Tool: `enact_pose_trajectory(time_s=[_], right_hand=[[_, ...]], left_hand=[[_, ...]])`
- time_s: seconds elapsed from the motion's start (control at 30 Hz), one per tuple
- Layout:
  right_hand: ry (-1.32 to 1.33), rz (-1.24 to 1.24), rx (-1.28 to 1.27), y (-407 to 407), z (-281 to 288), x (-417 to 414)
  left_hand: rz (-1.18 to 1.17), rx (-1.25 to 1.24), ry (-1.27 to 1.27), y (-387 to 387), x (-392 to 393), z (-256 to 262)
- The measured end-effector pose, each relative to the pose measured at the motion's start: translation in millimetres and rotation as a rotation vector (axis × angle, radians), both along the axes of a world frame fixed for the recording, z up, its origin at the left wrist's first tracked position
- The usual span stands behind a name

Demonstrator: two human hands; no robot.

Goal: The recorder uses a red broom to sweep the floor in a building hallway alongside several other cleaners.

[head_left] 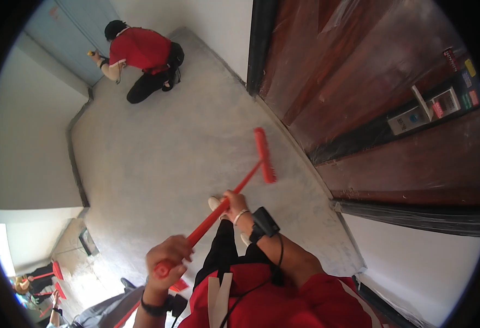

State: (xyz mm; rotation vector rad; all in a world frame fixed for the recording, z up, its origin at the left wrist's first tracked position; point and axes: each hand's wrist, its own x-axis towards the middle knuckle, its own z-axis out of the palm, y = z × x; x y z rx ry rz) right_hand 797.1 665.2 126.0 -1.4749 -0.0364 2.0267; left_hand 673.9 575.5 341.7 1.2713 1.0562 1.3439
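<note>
A red long-handled broom [208, 221] runs diagonally in front of me, and both hands are on it. My left hand [167, 258] wraps the top end of the handle, close to my body. Further down the pole, my right hand [235, 207] grips it. The wide red broom head [266, 156] is at the concrete floor [162, 156], to the right of my feet; its bristles are only partly visible. Each of my wrists carries a black strapped device with a cable.
A person in a red shirt [141, 49] kneels by a blue-grey door [76, 37], holding something yellow. A plastic-wrapped brown door [358, 102] stands at right. Lower left, other people hold red long-handled tools [57, 270]. A dark-framed opening or panel [87, 242] lies near the wall corner.
</note>
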Motion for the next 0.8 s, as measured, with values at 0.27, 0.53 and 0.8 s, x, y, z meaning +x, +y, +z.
enact_pose_trajectory(time_s=[0.27,0.53,0.8], right_hand=[[-0.081,-0.354,-0.124,63.7,-30.1,58.5],[-0.059,-0.589,-0.374,90.1,-106.3,68.9],[-0.543,0.116,0.554,195.6,-171.2,16.2]], left_hand=[[-0.363,-0.142,-0.26,129.7,-5.5,-64.4],[-0.265,-0.577,-0.22,238.4,19.8,-108.1],[0.045,-0.441,-0.305,335.8,-47.0,-117.5]])
